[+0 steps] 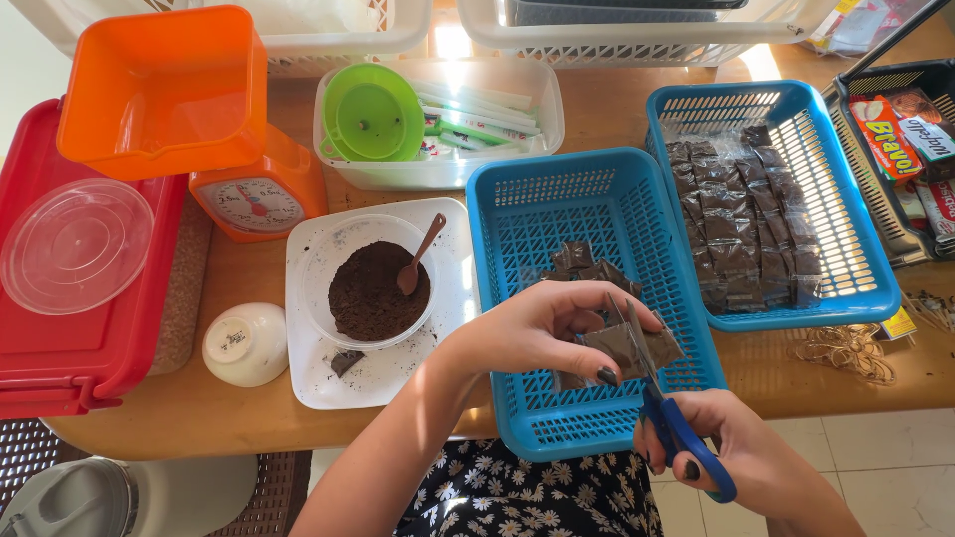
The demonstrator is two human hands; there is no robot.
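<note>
My left hand (542, 328) pinches a small clear sachet of dark powder (627, 348) over the near blue basket (557, 214). My right hand (721, 438) grips blue-handled scissors (667, 413), whose blades cross the sachet's top edge. A few more dark sachets (582, 261) lie inside that basket. To the left, a clear bowl of dark brown powder (368, 290) with a brown spoon (418, 259) stands on a white tray (308, 383).
A second blue basket (846, 219) holds several filled sachets. An orange kitchen scale (254, 194) carries an orange tub. A red box (60, 348) with a clear lid, a white cup (244, 343), a green funnel (370, 114), rubber bands (846, 348), a black basket of packets (915, 149).
</note>
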